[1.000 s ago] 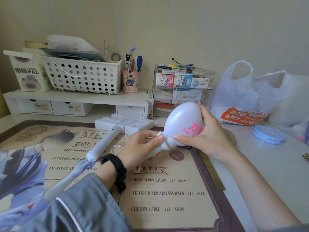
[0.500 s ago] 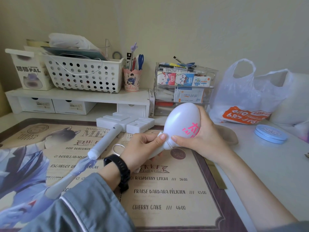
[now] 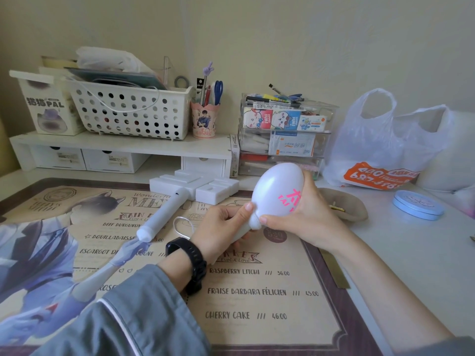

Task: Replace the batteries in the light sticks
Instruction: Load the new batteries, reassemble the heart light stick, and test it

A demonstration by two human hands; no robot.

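I hold a white egg-shaped light stick (image 3: 276, 190) with pink lettering above the printed desk mat (image 3: 257, 304). My right hand (image 3: 300, 217) wraps the bulb from the right and underneath. My left hand (image 3: 221, 227) grips its short handle, thumb pressed at the neck; the handle's lower end is hidden in my palm. A second light stick (image 3: 167, 211), white with a blocky head, lies on the mat to the left, its handle pointing toward me. A thin wrist strap loop (image 3: 183, 226) shows beside my left hand.
A white shelf (image 3: 128, 147) at the back carries a perforated basket (image 3: 128, 114), a box and a pen cup (image 3: 204, 119). Clear stacked drawers (image 3: 282, 134) stand right of it. A plastic bag (image 3: 380, 150), a beige pouch (image 3: 344, 204) and a blue round tin (image 3: 417, 204) lie at right.
Both hands and the egg-shaped light stick have stayed almost in place; the bulb has tilted slightly and my grip has shifted a little at the neck.
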